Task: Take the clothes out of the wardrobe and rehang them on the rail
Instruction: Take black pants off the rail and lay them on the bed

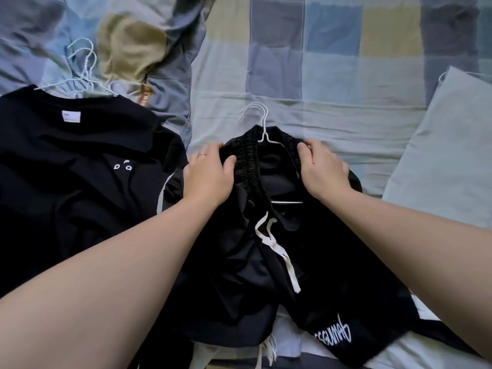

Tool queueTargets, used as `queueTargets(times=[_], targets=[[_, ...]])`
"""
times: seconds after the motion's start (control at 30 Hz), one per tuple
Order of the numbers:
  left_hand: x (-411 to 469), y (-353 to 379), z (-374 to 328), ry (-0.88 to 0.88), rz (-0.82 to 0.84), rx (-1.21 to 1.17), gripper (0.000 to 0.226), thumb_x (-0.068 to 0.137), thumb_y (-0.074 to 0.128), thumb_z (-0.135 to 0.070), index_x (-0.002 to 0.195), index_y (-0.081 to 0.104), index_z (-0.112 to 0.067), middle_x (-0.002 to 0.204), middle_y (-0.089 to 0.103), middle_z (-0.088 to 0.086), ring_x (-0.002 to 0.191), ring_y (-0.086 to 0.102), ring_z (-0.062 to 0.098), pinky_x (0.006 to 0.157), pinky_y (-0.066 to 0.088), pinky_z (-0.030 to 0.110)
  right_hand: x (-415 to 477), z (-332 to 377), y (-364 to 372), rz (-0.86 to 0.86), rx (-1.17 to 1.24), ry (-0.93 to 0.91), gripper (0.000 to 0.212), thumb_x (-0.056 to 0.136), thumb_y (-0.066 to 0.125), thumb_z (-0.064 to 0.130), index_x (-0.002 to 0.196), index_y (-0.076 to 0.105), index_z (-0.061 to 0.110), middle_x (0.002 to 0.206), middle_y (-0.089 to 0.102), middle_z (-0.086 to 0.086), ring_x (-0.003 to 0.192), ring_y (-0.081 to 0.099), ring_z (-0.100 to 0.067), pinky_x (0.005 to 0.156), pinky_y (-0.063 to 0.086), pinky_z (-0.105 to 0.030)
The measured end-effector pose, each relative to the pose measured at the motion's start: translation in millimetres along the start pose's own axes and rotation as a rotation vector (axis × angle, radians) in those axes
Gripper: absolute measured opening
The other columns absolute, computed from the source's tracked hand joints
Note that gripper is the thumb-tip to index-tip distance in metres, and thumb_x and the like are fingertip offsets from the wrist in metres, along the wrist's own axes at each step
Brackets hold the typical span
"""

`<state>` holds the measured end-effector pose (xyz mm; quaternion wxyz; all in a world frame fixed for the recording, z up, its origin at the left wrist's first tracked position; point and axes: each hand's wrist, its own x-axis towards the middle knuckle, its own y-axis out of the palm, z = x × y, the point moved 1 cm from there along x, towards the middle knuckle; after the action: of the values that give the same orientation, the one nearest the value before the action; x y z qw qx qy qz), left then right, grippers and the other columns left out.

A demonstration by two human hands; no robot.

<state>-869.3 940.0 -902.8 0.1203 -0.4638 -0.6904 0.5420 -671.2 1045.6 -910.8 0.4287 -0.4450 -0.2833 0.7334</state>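
Black cloth fills the near edge of a bed, where one pair of black shorts lies spread between a person's two bare forearms, white script lettering showing on one leg. One white drawstring trails down the front of the shorts.

Further up, both hands grip the gathered elastic waistband. The left hand, with one ring on a finger, has its fingers curled over the band's left edge and its thumb pressed on top, pinching the fabric. The right hand has its fingers bent down onto the band's right side, closed on the cloth. The two hands sit apart, one at each side of the waist opening.

A white wire hanger is inside the shorts, its bar visible in the opening. At least two white hooks stick out past the waistband onto the sheet; the exact number cannot be told.

To the left lies one black T-shirt with small white letters on the chest, and two more white hanger hooks show at its collar. Beyond it is one crumpled tan garment on a blue-grey duvet. One pale pillow rests at the right, on a checked sheet.
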Motion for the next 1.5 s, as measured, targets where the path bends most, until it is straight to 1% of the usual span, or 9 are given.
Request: queueTargets(times=[0.13, 0.2, 0.3, 0.57, 0.73, 0.9, 1.07, 1.2, 1.5], targets=[[-12, 2, 10, 0.099, 0.035, 0.092, 0.057, 0.099, 0.043, -0.05, 0.149, 0.037, -0.022, 0.154, 0.038, 0.004, 0.144, 0.025, 0.026, 0.117, 0.022, 0.045, -19, 1, 4, 0.074, -0.087, 0.002, 0.055, 0.1, 0.024, 0.054, 0.148, 0.033, 0.03, 0.152, 0.038, 0.002, 0.143, 0.027, -0.021, 0.116, 0.011, -0.055], [-26, -7, 10, 0.126, 0.063, 0.146, 0.062, 0.1, 0.039, -0.053, 0.154, 0.029, -0.025, 0.163, 0.024, 0.004, 0.15, 0.012, 0.027, 0.121, 0.012, 0.046, -38, 2, -1, 0.101, -0.141, -0.011, 0.057, 0.099, 0.024, 0.055, 0.152, 0.026, 0.032, 0.159, 0.025, 0.006, 0.147, 0.015, -0.018, 0.118, 0.004, -0.054], [-57, -27, 3, 0.148, 0.1, 0.169, 0.066, 0.1, 0.036, -0.056, 0.157, 0.02, -0.028, 0.166, 0.012, 0.004, 0.152, 0.003, 0.027, 0.122, 0.005, 0.048, -75, 5, -18, 0.132, -0.235, -0.046, 0.06, 0.098, 0.021, 0.057, 0.154, 0.017, 0.035, 0.163, 0.011, 0.009, 0.15, 0.004, -0.018, 0.119, 0.0, -0.052], [-170, -103, -29, 0.074, 0.193, 0.074, 0.072, 0.099, 0.031, -0.06, 0.159, 0.002, -0.031, 0.167, -0.005, 0.002, 0.153, -0.011, 0.024, 0.122, -0.004, 0.049, -183, 28, -95, 0.122, -0.374, -0.113, 0.063, 0.098, 0.021, 0.058, 0.155, 0.011, 0.034, 0.163, 0.008, 0.009, 0.15, 0.003, -0.02, 0.118, 0.002, -0.052], [-233, -156, -38, 0.0, 0.203, 0.013, 0.075, 0.098, 0.028, -0.064, 0.158, -0.003, -0.032, 0.167, -0.009, 0.001, 0.152, -0.013, 0.024, 0.122, -0.006, 0.05, -250, 46, -147, 0.11, -0.341, -0.124, 0.061, 0.098, 0.02, 0.058, 0.155, 0.011, 0.035, 0.163, 0.007, 0.009, 0.15, 0.001, -0.02, 0.117, 0.001, -0.053], [-296, -206, -50, -0.047, 0.121, -0.046, 0.076, 0.098, 0.031, -0.063, 0.159, 0.0, -0.031, 0.167, -0.01, 0.0, 0.152, -0.014, 0.022, 0.122, -0.006, 0.051, -300, 67, -197, 0.078, -0.347, -0.199, 0.063, 0.097, 0.017, 0.06, 0.155, 0.01, 0.036, 0.163, 0.007, 0.01, 0.15, 0.001, -0.022, 0.117, 0.001, -0.053], [-357, -239, -58, -0.133, 0.026, -0.05, 0.076, 0.098, 0.031, -0.064, 0.159, 0.002, -0.032, 0.167, -0.01, 0.0, 0.152, -0.015, 0.021, 0.122, -0.007, 0.052, -337, 84, -229, 0.092, -0.316, -0.349, 0.061, 0.098, 0.022, 0.058, 0.154, 0.012, 0.037, 0.163, 0.007, 0.011, 0.15, 0.0, -0.019, 0.117, -0.002, -0.053], [-403, -251, -60, -0.241, -0.081, -0.053, 0.076, 0.097, 0.029, -0.065, 0.159, 0.0, -0.032, 0.167, -0.011, 0.0, 0.152, -0.016, 0.022, 0.122, -0.007, 0.053, -360, 92, -240, 0.147, -0.311, -0.519, 0.065, 0.094, 0.016, 0.064, 0.154, 0.011, 0.039, 0.163, 0.006, 0.014, 0.15, 0.0, -0.017, 0.118, -0.001, -0.052], [-520, -237, -54, -0.59, -0.316, -0.177, 0.076, 0.096, 0.037, -0.065, 0.158, 0.004, -0.037, 0.167, -0.01, -0.005, 0.152, -0.016, 0.019, 0.12, -0.008, 0.053, -425, 128, -231, 0.349, -0.394, -0.963, 0.063, 0.098, 0.021, 0.06, 0.155, 0.005, 0.039, 0.163, -0.001, 0.015, 0.15, -0.01, -0.015, 0.119, -0.008, -0.049]])
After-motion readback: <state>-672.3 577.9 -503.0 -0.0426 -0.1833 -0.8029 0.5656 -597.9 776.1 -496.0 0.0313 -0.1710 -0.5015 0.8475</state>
